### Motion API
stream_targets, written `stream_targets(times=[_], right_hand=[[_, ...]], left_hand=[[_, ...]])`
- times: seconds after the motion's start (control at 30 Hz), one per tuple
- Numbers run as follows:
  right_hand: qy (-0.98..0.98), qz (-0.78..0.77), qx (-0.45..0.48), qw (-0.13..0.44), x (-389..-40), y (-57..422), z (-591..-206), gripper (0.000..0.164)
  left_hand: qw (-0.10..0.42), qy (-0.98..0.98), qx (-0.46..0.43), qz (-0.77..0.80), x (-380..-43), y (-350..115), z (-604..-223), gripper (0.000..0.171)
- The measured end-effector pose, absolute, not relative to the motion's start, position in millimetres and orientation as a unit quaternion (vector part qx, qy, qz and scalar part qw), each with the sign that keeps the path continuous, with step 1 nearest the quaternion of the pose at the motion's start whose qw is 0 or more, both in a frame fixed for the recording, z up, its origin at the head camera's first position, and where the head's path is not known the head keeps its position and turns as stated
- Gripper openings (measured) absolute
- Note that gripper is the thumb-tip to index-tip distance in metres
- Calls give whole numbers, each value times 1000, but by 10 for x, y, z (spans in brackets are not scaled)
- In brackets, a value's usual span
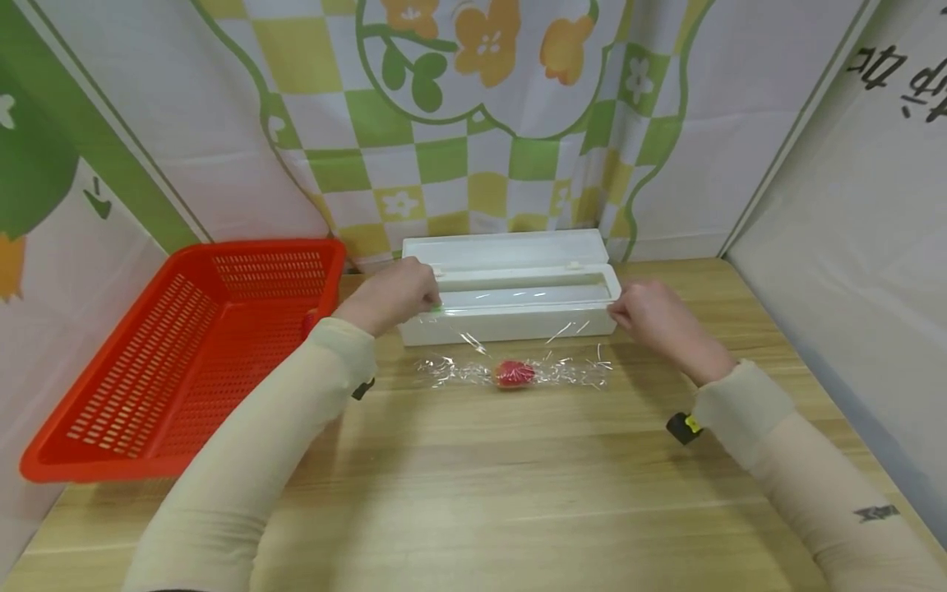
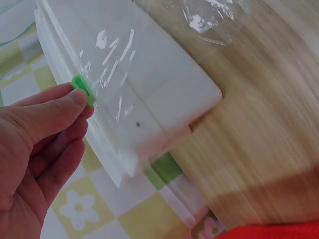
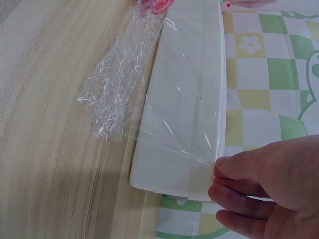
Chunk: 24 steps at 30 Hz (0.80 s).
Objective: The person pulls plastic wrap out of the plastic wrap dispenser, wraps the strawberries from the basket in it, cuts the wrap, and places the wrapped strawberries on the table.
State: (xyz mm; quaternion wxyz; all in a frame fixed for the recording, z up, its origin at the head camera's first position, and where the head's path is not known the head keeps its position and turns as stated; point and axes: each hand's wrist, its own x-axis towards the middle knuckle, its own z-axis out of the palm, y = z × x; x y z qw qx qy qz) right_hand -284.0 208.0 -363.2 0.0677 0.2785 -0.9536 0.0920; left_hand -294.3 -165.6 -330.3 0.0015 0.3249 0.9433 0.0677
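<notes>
A white cling film box (image 1: pixel 510 325) stands with its lid raised and a film roll (image 1: pixel 528 296) inside. My left hand (image 1: pixel 395 294) pinches a small green slide cutter (image 2: pixel 83 90) between thumb and forefinger at the box's front top edge, toward the left end. At the right end, my right hand (image 1: pixel 654 322) pinches the edge of the clear cling film (image 3: pixel 179 114) by the box's corner. Film hangs down over the front of the box. Before it on the table lies a small red object (image 1: pixel 514 374), with crumpled film spreading to both sides.
To the left, a red plastic basket (image 1: pixel 181 358) stands on the wooden table (image 1: pixel 503 493), with a small red thing (image 1: pixel 308 322) inside it, partly behind the left wrist. A checkered, flower-printed curtain (image 1: pixel 488 156) hangs right behind the box. White wall panels (image 1: pixel 836 230) border the table.
</notes>
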Motion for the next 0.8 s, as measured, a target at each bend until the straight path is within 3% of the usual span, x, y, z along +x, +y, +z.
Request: stream_targets(times=[0.3, 0.8], right_hand=[[-956, 91, 272, 58, -2841, 2079, -3611, 16], [-957, 96, 268, 50, -2847, 2071, -3624, 14]], left_hand=[[-16, 953, 302, -10, -2900, -1806, -3241, 49], [-1, 954, 298, 27, -2872, -1920, -3222, 45]])
